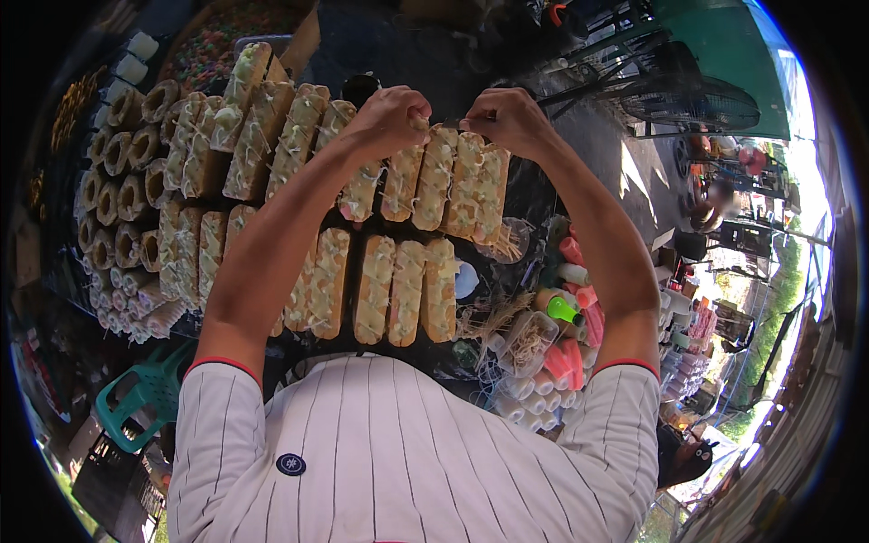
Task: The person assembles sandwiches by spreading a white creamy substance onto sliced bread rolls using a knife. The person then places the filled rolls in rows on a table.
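Observation:
Both my hands are raised over the far edge of a group of long tan blocks point(434, 176), which are coated in a pale, waxy layer with thin white strands sticking out. My left hand point(391, 122) is closed in a pinch at the top end of the blocks. Something small and pale shows at its fingertips, too small to name. A short way to the right, my right hand point(511, 119) is also pinched, its fingertips close to the end of the rightmost blocks. What it grips is hidden. Another row of similar blocks point(405, 290) lies nearer to me.
Hollow tan tubes point(131, 199) are stacked at the left. On the right sit a jar of thin sticks point(507, 240), a bright green cup point(563, 310) and red and white cylinders point(543, 389). A green plastic chair point(140, 398) stands lower left; a fan point(692, 98) stands far right.

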`<action>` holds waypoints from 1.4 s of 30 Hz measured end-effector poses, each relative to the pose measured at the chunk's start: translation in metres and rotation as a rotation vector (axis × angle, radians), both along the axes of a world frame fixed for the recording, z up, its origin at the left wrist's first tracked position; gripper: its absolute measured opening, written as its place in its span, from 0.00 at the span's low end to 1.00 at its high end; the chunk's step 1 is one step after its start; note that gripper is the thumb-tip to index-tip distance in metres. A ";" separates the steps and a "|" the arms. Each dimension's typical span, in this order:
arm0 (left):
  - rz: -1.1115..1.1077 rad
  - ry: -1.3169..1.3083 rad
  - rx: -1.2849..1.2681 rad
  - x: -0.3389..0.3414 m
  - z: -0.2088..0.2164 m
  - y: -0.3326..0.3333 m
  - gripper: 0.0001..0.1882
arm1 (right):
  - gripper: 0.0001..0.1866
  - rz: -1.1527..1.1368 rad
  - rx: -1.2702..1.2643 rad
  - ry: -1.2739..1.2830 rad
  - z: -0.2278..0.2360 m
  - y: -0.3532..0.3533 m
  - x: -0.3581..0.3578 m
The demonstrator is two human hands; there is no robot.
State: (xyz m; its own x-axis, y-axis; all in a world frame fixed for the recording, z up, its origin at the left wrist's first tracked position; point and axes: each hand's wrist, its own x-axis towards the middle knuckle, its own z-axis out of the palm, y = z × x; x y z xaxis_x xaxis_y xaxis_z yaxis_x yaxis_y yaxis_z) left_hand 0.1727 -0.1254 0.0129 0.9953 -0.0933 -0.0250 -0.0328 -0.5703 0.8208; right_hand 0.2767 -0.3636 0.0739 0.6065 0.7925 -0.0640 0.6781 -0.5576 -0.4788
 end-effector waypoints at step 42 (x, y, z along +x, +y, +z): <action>0.067 0.140 -0.510 -0.061 0.050 -0.079 0.06 | 0.10 -0.642 0.477 0.300 0.014 -0.028 -0.135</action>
State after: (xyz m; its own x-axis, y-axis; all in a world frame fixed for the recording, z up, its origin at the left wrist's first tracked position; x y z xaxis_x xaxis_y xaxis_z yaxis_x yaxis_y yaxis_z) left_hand 0.1117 -0.2039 0.0626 0.9899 -0.0645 -0.1259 0.1195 -0.0946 0.9883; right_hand 0.1413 -0.3919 0.0875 0.9581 0.2837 -0.0402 0.1068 -0.4838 -0.8687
